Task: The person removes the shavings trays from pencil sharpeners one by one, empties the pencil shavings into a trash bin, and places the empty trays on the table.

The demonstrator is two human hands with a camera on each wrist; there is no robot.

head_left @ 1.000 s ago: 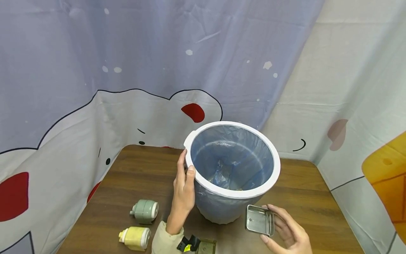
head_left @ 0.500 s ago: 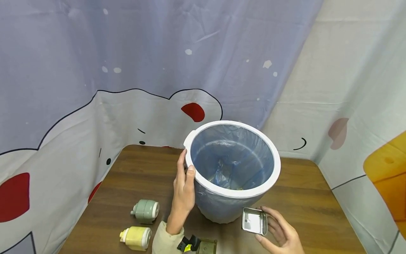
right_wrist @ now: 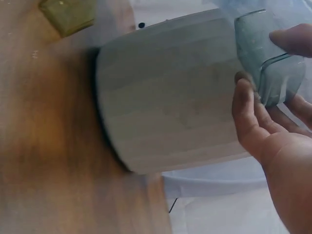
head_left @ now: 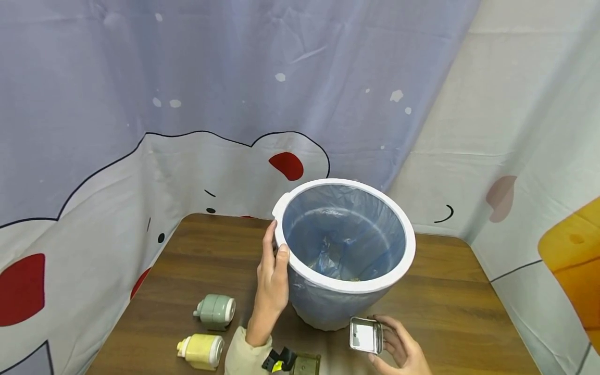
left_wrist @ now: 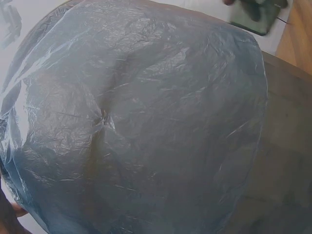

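A white-rimmed waste bin (head_left: 323,307) stands on the wooden table, lined with a thin bluish plastic bag (head_left: 337,224). Against its left side lies my left hand (head_left: 272,284), its straight fingers and thumb touching the outside at the rim. My right hand (head_left: 400,346) holds a small rectangular tin (head_left: 365,336) by its right side, in front of the bin and below its rim. The tin's bare metal inside faces the head camera. In the right wrist view the tin (right_wrist: 258,58) has greenish walls, with the thumb and fingers on opposite sides. Most left fingers are hidden.
A green bottle-shaped container (head_left: 214,310) and a yellow one (head_left: 201,351) lie on their sides at the left. An olive tin (head_left: 307,363) sits by my left cuff. Printed curtains (head_left: 225,67) surround the table.
My right hand has moved left and slightly down with the tin, nearer the bin's base. My left hand and the bin have stayed where they were.
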